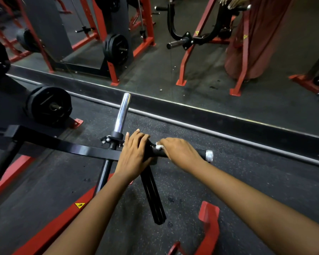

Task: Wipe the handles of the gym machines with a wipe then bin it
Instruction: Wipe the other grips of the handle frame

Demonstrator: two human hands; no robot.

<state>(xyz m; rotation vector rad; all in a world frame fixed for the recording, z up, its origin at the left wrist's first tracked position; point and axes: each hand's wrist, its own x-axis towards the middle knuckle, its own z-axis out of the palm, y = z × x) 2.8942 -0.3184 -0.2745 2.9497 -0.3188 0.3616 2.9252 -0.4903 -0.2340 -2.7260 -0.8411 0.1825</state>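
A black machine handle (201, 153) with a silver end cap runs left to right in the middle of the view. My right hand (180, 153) wraps over it, pressing a small white wipe (158, 146) against the grip; only a corner of the wipe shows at my fingertips. My left hand (134, 153) lies over the inner end of the handle, where it joins the black arm (77, 148), with fingers curled over the top. A second black handle (152, 196) points down toward me below my left hand.
A chrome plate sleeve (122, 112) rises behind my left hand. Black weight plates (49, 105) hang at left. Red frame feet (209, 223) stand on the rubber floor near me. A wall mirror (201, 74) ahead reflects the machines and a person in a red garment.
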